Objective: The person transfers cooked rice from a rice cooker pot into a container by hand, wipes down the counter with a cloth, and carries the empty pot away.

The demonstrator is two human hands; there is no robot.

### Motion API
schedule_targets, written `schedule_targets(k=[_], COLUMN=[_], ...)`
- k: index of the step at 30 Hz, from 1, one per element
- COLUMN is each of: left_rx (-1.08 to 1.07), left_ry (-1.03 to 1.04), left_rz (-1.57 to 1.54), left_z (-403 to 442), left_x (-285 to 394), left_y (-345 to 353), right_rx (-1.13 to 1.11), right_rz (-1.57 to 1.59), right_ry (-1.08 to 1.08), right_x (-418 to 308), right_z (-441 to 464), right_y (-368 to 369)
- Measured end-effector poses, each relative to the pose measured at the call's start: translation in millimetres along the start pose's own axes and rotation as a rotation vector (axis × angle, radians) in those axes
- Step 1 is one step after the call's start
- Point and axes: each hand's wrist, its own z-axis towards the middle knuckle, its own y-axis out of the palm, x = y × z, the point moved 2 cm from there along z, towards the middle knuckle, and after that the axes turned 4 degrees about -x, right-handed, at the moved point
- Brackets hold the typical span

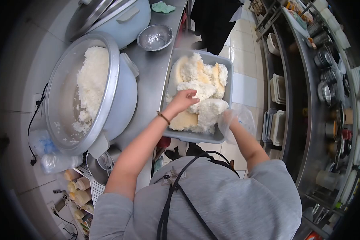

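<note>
Grey shirt (224, 196) and black straps (181, 190) fill the bottom of my head view, and from them two arms reach toward the grey tub (231, 82) of white rice clumps (206, 89) at upper centre, beside the steel bench (148, 66). I see the left hand (184, 100) half open at the clumps, its fingers loosely bent, while the right hand (229, 117) is at the tub's right side, partly veiled by a clear plastic bag (246, 117), so I cannot tell its grip. Left of them I have a large rice-filled pot (125, 90) and a metal bowl (155, 38).
</note>
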Motion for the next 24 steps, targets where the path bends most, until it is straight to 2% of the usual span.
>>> schedule_targets(k=[3,6,10,14,15,17,19,20,21,22,23,24], left_rx=[0.005,0.089,0.213,0.362,0.456,0.594,0.795,0.86,0.916,1.002,1.069,1.06], left_ry=[0.157,0.272,0.369,0.375,0.309,0.243,-0.081,-0.149,-0.225,-0.016,0.199,0.088], left_rz=[0.065,0.153,0.157,0.225,0.22,0.218,0.297,0.426,0.55,0.741,0.938,0.923], left_z=[-40.6,-88.5,-158.0,-210.0,-221.4,-242.6,-259.3,-265.4,-268.0,-259.7,-254.5,-255.1], left_x=[53.2,93.1,123.6,105.0,93.1,66.1,28.0,22.4,13.4,-14.2,-37.0,-39.4], left_y=[-33.7,-70.6,-116.4,-186.0,-208.5,-253.2,-300.9,-308.3,-314.7,-331.8,-345.3,-346.0], right_rx=[0.128,0.046,-0.094,-0.178,-0.197,-0.131,0.191,0.217,0.095,-0.057,-0.088,0.041], right_rz=[-0.171,-0.148,0.001,0.319,0.41,0.357,0.038,0.024,0.498,0.964,1.196,0.969], right_ry=[-0.027,-0.109,-0.166,-0.142,-0.114,-0.214,-0.56,-0.605,-0.604,-0.576,-0.544,-0.771], right_x=[-6.1,-11.3,-16.2,-16.1,-18.5,-31.5,-52.8,-72.8,-89.9,-105.4,-121.7,-144.1], right_z=[11.0,20.0,25.5,14.1,5.8,-11.9,-25.1,-17.2,-8.3,-0.5,4.7,21.5], right_y=[-9.9,-43.9,-119.2,-226.4,-259.7,-327.1,-394.0,-415.6,-434.3,-448.4,-460.5,-475.7])
